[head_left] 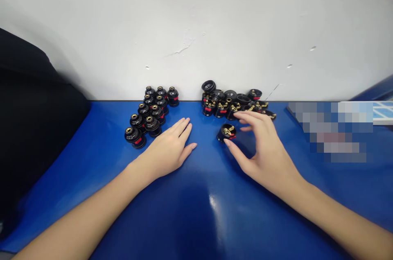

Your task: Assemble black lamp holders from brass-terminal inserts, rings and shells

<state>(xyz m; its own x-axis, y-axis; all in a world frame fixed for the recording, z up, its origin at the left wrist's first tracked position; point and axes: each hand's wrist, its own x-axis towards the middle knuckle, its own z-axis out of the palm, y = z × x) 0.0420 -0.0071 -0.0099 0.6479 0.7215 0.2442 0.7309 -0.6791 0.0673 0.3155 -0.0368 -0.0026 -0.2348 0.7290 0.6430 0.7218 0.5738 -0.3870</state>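
My left hand [170, 147] lies flat on the blue table [196, 211], fingers stretched out and empty, just right of a neat group of several black lamp sockets [150, 114] with brass tops and red marks. My right hand [260, 147] hovers with fingers spread over a single black socket part [227, 132] with brass contacts; the thumb tip is beside it, and I cannot tell if it touches. Behind that hand, a loose heap of several black socket parts [233, 102] rests against the white wall.
A white wall [196, 26] rises directly behind the table. A dark black mass [30, 120] fills the left side. A blurred patch [334, 129] covers something on the table at the right, beside a white-and-blue object at the far right edge.
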